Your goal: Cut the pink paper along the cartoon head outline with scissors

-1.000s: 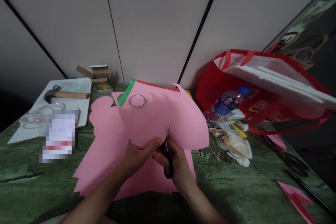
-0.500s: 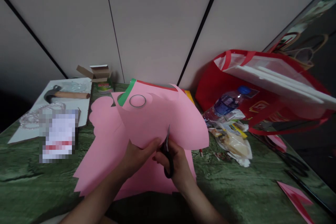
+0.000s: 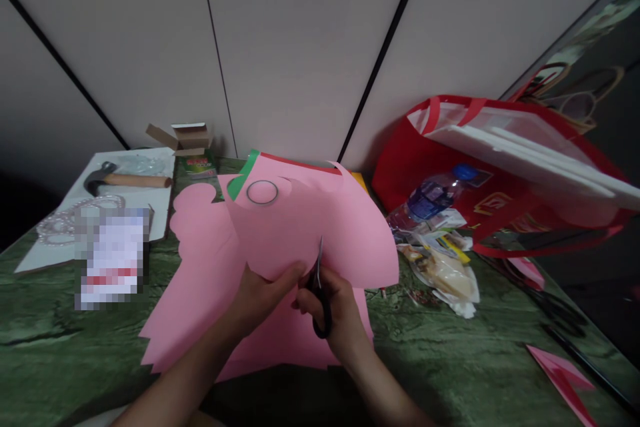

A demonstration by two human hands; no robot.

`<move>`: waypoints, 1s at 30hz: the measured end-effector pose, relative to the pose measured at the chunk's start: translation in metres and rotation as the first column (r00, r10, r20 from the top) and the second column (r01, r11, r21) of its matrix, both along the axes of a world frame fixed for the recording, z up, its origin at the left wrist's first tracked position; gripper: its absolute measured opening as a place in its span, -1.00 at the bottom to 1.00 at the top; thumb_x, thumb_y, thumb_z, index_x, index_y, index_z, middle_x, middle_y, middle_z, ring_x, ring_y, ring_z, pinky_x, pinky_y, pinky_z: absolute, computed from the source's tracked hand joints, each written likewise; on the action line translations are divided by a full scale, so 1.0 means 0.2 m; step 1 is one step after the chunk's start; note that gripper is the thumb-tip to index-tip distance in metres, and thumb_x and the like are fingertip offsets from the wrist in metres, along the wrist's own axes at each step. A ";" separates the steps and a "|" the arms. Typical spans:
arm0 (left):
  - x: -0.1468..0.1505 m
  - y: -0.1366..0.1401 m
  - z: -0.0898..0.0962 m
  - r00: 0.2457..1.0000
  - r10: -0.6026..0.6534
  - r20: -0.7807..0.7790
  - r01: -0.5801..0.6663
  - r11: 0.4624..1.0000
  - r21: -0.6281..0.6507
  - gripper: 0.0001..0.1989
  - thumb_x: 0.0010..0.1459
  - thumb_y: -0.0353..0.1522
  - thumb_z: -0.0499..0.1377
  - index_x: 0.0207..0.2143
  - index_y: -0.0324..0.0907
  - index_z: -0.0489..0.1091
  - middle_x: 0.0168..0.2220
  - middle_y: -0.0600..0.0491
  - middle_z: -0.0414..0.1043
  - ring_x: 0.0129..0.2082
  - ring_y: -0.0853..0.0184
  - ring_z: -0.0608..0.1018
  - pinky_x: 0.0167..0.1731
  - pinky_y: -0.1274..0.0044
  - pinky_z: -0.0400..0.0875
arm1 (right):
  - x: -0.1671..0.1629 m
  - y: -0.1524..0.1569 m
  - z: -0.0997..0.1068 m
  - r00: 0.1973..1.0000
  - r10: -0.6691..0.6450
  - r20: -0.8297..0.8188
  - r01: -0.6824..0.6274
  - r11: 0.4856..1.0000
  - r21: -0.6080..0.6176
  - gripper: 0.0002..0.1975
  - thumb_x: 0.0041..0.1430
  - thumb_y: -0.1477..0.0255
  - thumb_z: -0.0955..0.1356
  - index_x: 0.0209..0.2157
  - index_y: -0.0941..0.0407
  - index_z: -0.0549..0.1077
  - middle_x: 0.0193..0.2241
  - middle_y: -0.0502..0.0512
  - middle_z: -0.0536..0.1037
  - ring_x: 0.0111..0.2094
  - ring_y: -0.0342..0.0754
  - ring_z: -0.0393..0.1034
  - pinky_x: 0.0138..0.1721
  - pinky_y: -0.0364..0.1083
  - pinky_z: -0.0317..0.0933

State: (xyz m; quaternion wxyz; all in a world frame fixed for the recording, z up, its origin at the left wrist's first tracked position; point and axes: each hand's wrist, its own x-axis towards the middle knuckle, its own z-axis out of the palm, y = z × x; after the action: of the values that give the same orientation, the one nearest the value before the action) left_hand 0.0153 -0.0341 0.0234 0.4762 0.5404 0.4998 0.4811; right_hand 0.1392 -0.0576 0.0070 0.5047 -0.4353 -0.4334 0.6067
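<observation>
My right hand (image 3: 343, 310) is closed around the black handles of a pair of scissors (image 3: 323, 307). Their blades point away from me and lie at the near edge of a curved sheet of pink paper (image 3: 295, 233). Pinched between thumb and fingers, the same sheet is held by my left hand (image 3: 260, 297), just left of the scissors. A thin dark ring outline (image 3: 263, 192) shows on the sheet's upper left. Beneath it more pink paper (image 3: 200, 280) with scalloped and stepped edges lies on the green table (image 3: 425, 360).
To the left, a hammer (image 3: 130, 180) and beads (image 3: 75, 213) lie on a white board (image 3: 160, 213), near an opened small box (image 3: 193, 143). On the right stand a red bag (image 3: 415, 147) and a plastic bottle (image 3: 430, 197), with a clear packet (image 3: 445, 273) and folded pink paper (image 3: 560, 373) nearby.
The scissor blades look more closed together than before. The pink sheet has shifted slightly, its upper left edge moving a little right. Both hands stay nearly in place.
</observation>
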 end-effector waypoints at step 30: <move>-0.01 0.02 0.01 0.994 -0.087 0.068 0.088 0.996 -0.014 -0.81 0.03 -0.28 0.17 -0.55 -0.19 0.40 -0.72 0.13 0.37 -0.70 0.37 0.43 -0.68 0.54 0.39 | 0.00 0.00 0.04 0.999 -0.008 0.052 0.010 1.000 -0.027 -0.75 -0.14 0.33 0.44 -0.60 0.13 0.32 -0.72 -0.12 0.33 -0.67 -0.20 0.23 -0.63 -0.18 0.11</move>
State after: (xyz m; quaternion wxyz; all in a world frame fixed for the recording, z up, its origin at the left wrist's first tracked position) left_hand 0.0125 -0.0307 0.0252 0.5180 0.5413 0.4635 0.4732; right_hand 0.1385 -0.0580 0.0158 0.4900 -0.4596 -0.4363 0.5986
